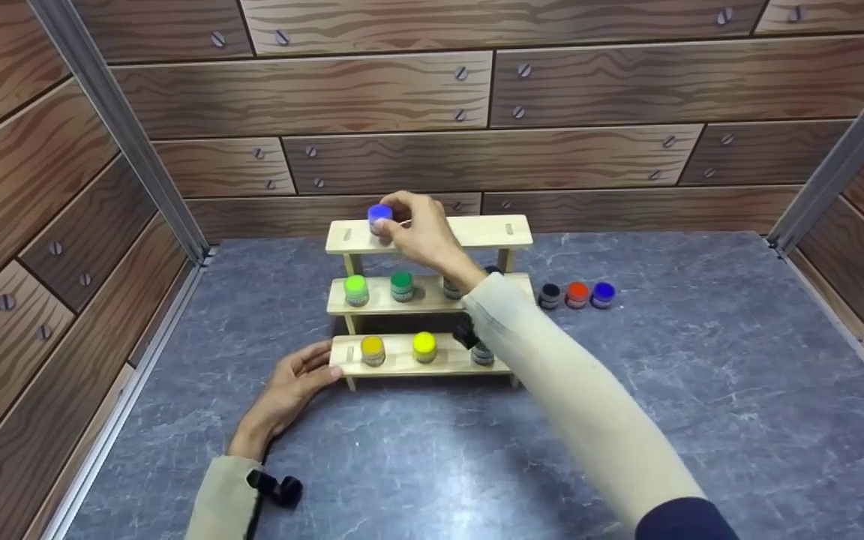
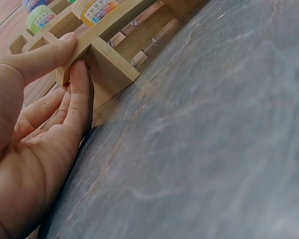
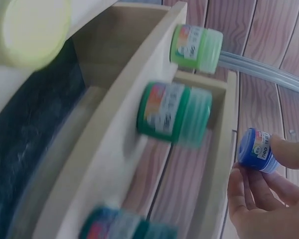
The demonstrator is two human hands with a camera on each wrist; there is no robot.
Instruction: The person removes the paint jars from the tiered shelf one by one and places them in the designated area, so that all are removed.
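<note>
A three-tier wooden rack (image 1: 469,367) stands on the grey table. At its lowest tier's left end, my left hand (image 1: 289,386) grips the board's corner between thumb and fingers. My right hand (image 1: 424,229) pinches a small blue paint jar (image 1: 379,216) by the left part of the top tier; the right wrist view shows thumb and fingertips around this jar (image 3: 256,149). Light green (image 1: 355,290) and dark green (image 1: 401,286) jars sit on the middle tier. An orange-yellow jar (image 1: 373,350) and a yellow jar (image 1: 424,346) stand below. My right forearm partly hides the jars further right.
Right of the rack, a black jar (image 1: 550,296), a red jar (image 1: 577,295) and a darker blue jar (image 1: 603,295) stand in a row on the table (image 1: 417,465). Wood-patterned panels (image 1: 387,94) close off the back and both sides, with metal rails at the corners.
</note>
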